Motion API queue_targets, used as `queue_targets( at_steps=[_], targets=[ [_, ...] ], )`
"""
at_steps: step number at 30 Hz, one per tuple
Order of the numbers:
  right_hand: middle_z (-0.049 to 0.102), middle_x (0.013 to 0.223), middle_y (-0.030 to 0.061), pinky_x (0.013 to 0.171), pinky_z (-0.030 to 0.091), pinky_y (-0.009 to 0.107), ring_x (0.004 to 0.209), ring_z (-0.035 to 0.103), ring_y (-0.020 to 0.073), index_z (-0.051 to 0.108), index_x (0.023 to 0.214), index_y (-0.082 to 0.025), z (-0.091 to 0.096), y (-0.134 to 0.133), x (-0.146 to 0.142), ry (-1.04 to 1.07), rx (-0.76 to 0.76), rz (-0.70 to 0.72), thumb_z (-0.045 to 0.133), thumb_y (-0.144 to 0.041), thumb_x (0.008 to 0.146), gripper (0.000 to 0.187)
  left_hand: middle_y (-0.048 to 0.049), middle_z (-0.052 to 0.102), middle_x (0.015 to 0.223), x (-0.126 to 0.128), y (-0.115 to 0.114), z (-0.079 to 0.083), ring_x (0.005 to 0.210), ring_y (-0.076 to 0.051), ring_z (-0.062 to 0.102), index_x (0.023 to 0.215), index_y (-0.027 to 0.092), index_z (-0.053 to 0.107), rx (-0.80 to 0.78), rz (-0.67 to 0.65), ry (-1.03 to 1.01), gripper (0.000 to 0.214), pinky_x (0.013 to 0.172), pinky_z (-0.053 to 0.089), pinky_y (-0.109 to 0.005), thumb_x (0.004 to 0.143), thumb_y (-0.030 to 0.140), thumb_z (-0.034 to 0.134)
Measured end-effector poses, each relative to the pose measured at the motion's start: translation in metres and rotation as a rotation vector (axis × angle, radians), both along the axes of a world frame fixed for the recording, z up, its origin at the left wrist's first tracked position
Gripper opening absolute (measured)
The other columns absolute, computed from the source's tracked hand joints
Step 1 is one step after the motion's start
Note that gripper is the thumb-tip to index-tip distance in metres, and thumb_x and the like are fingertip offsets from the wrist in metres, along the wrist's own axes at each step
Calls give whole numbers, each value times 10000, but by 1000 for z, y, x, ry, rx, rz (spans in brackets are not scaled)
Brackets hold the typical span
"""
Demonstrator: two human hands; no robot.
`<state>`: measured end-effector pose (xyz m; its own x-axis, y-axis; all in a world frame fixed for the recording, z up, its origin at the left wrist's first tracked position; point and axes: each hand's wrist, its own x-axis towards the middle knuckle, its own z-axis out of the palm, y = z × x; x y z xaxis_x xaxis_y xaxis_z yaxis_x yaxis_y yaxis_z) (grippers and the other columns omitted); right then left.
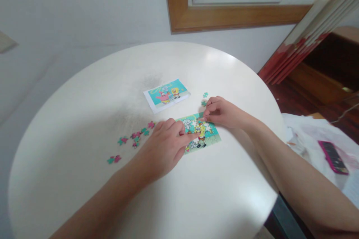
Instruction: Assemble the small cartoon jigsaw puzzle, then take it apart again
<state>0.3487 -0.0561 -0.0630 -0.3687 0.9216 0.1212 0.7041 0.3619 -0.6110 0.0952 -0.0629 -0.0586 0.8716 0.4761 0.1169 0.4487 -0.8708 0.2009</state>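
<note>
A partly assembled jigsaw puzzle (213,137) with cartoon figures lies flat on the round white table, white gaps showing in it. My left hand (168,142) rests over its left part, index finger stretched across the picture and the other fingers curled, holding nothing that I can see. At the puzzle's upper right edge, my right hand (221,113) has thumb and fingers pinched together on a small puzzle piece (201,120), mostly hidden by the fingertips. Two loose teal pieces, one of them a teal piece (205,95), lie just beyond that hand.
Several loose pink and teal pieces (136,135) are scattered left of my left hand. A reference picture card (168,95) lies behind the puzzle on the white table (84,119). Off the table at right, a pink-edged phone (333,157) rests on white plastic. Wall and window stand behind.
</note>
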Motion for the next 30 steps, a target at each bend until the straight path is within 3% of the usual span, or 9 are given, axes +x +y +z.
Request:
queue_targets(
  at_steps=[16, 22, 30],
  targets=[
    [603, 772, 28, 857, 401, 343, 808, 547, 167, 750, 740, -194, -5, 1, 1, 24, 6, -9, 664, -277, 793, 131, -52, 515, 884, 0, 0, 1, 865, -224, 442, 1206, 284, 634, -8, 0, 1, 363, 728, 342, -361, 907, 141, 486],
    [567, 744, 23, 790, 418, 333, 804, 535, 166, 733, 697, -188, 0, -3, -4, 216, -32, -62, 656, -298, 798, 168, -46, 529, 896, 1, 0, 2, 874, -218, 462, 1197, 284, 638, -56, 9, -51, 343, 743, 358, -358, 915, 156, 493],
    [544, 757, 17, 760, 414, 339, 794, 522, 161, 719, 719, -187, 4, -8, -15, 410, -125, -37, 662, -302, 801, 152, -31, 571, 867, 9, 10, -2, 888, -188, 532, 946, 199, 697, -250, 265, -384, 182, 817, 421, -341, 922, 295, 544]
  ],
)
